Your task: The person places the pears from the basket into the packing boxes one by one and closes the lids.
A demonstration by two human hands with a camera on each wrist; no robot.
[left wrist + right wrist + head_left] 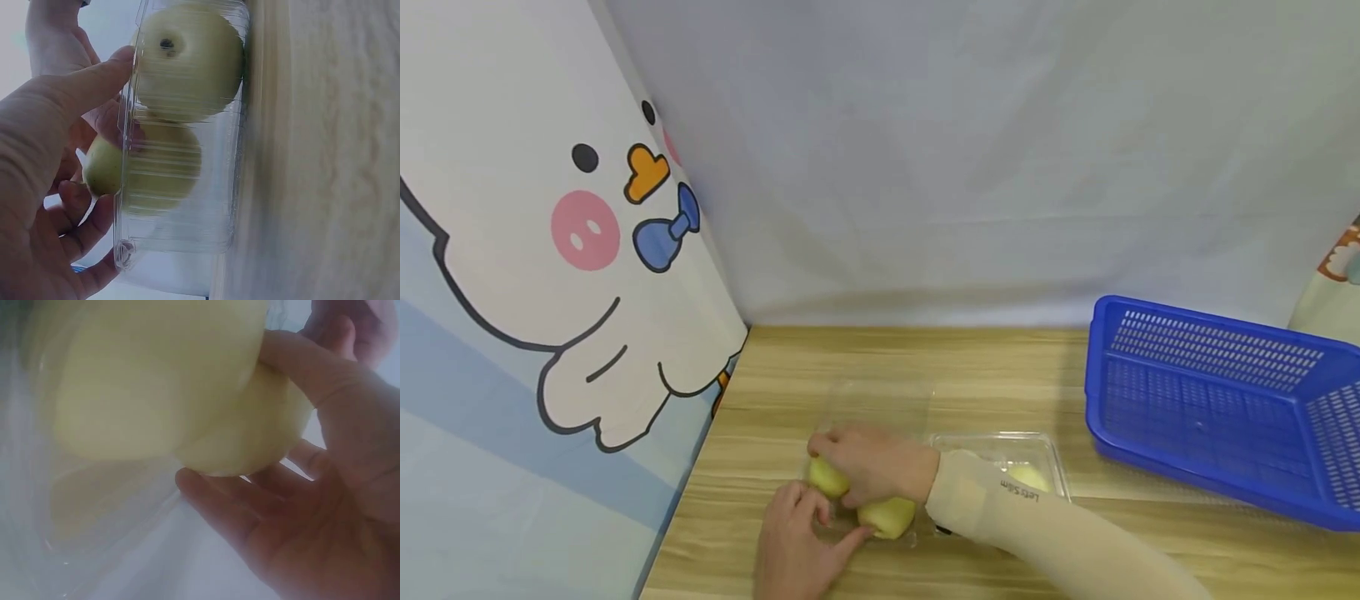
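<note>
A clear plastic box with its lid folded back stands on the table, near the front. One yellow-green pear sits inside at its near right; in the left wrist view its dark dimple shows through the wall. My right hand holds another pear between thumb and fingers, partly down in the box at its left. My left hand steadies the box at its near left corner, thumb on the rim and curled fingertips along the edge.
Right of it stands a second clear box, partly covered by my right sleeve, with a pear showing inside. A blue plastic basket is at the far right. A cartoon-printed curtain hangs at the left, and a pale cloth at the back.
</note>
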